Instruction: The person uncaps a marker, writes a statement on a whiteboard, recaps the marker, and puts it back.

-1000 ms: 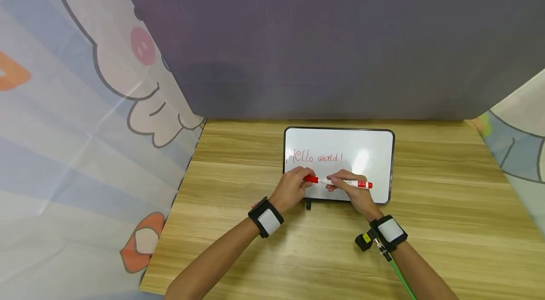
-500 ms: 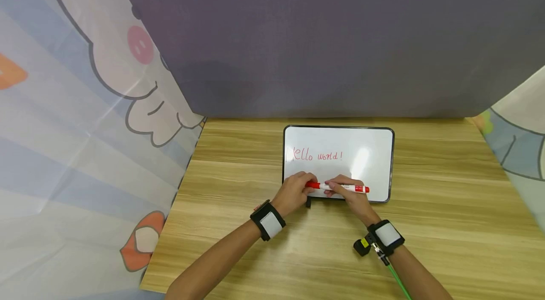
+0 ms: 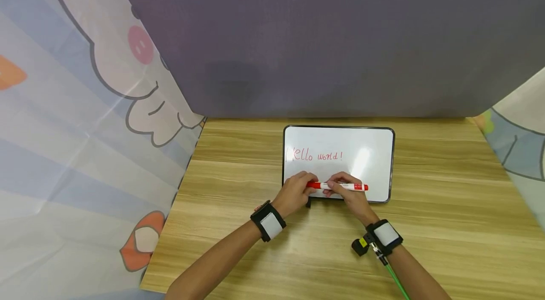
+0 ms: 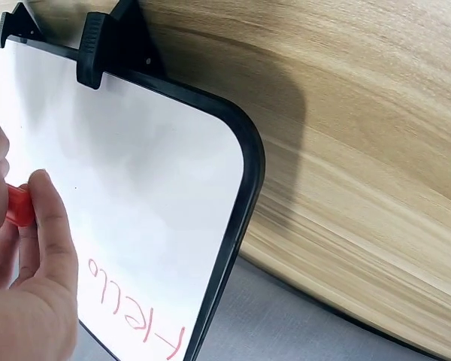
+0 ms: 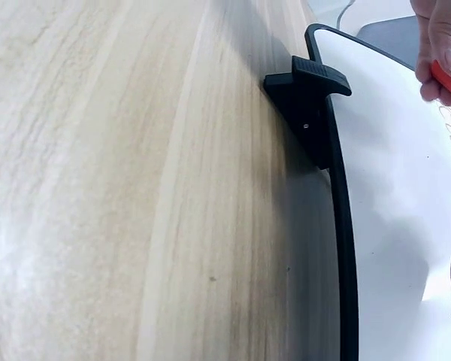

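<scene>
A white whiteboard marker (image 3: 348, 187) with red ends lies level across both hands, over the lower part of a black-framed whiteboard (image 3: 336, 139). My left hand (image 3: 294, 193) pinches its red cap (image 3: 314, 185), also visible between thumb and fingers in the left wrist view (image 4: 19, 207). The white barrel is gripped by my right hand (image 3: 351, 196), whose fingers hide part of it. Cap and barrel look joined in the head view. Red handwriting (image 3: 328, 156) on the board reads "Hello world!". In the right wrist view, most of the right hand is out of frame.
Black clip-like feet (image 4: 94, 53) hold the board's near edge, one also showing in the right wrist view (image 5: 308, 105). The board rests on a wood-grain table (image 3: 238, 158). A grey panel (image 3: 319, 54) rises behind it, and a cartoon-printed cloth (image 3: 76, 148) hangs at left.
The pale gap between cap and barrel has closed as the hands came together. Both hands shifted slightly towards the body, then stayed almost still.
</scene>
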{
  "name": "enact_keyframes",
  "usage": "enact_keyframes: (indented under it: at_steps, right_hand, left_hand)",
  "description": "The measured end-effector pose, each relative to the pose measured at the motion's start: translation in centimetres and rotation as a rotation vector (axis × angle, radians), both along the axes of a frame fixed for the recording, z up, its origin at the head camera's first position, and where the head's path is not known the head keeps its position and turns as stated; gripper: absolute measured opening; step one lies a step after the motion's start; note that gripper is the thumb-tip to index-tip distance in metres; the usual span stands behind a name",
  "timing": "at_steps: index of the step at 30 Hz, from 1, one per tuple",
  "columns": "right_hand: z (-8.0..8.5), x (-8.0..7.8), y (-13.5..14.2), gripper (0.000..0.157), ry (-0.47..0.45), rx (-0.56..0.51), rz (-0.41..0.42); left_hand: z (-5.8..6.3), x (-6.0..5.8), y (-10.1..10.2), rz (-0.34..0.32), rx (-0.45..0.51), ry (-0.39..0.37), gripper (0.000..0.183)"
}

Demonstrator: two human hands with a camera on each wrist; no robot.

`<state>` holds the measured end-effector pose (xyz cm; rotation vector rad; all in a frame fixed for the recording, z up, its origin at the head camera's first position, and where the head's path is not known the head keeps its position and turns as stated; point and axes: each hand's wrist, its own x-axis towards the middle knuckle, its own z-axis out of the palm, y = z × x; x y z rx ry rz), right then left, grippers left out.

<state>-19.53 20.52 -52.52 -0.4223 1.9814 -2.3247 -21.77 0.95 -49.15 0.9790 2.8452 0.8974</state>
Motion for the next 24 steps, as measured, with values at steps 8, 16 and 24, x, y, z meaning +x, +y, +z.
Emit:
enact_keyframes:
  at_steps: [8,16,24]
  right_hand:
    - [-0.5,-0.6,0.0,0.04,0.025,-0.126,0.087]
    - [-0.1,-0.1,-0.9,0.035,-0.134,-0.005,-0.06]
    - [-0.7,0.0,-2.0,0.03,-0.144,-0.226,-0.043]
  left_hand:
    - [-0.2,-0.1,-0.1,-0.064,-0.066,0.009,0.015]
    - [-0.1,-0.1,-0.3,-0.069,-0.079,-0.041,0.011]
    - [0.1,0.0,-0.1,-0.028,-0.08,-0.042,0.008]
